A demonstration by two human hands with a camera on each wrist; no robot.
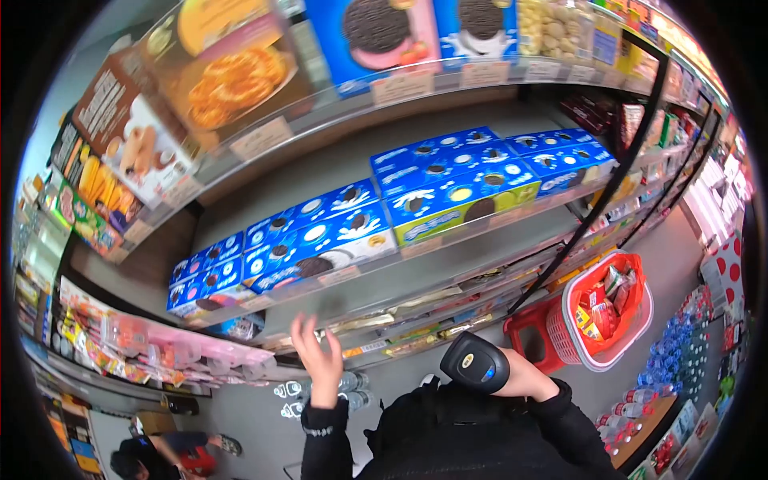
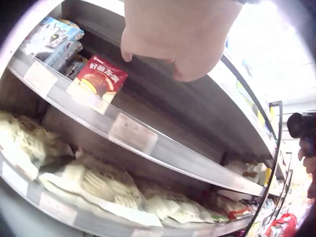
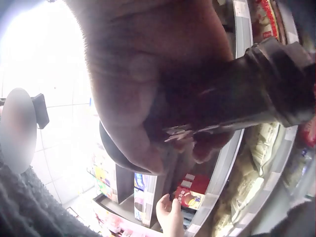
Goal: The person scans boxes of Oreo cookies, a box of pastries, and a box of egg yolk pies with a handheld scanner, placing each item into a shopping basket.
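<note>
My right hand (image 1: 518, 374) grips a black handheld barcode scanner (image 1: 474, 362) in front of my body. In the right wrist view the fingers (image 3: 140, 143) wrap round the scanner's dark handle (image 3: 212, 96). Raised before the shelves with its fingers spread, my left hand (image 1: 320, 364) holds nothing. In the left wrist view that hand (image 2: 180, 37) is near a shelf on which a small red box (image 2: 101, 79) stands beside blue packs (image 2: 54, 42). Blue Oreo boxes (image 1: 320, 232) lie in rows on the shelf above the hands.
Larger snack boxes (image 1: 232, 72) line the top shelf. A pink-and-white basket (image 1: 566, 328) with red packets stands on a red stool (image 1: 528, 340) to the right. Bottles (image 1: 672, 352) stand on the floor beyond it. Another person (image 1: 172, 456) is low at the bottom left.
</note>
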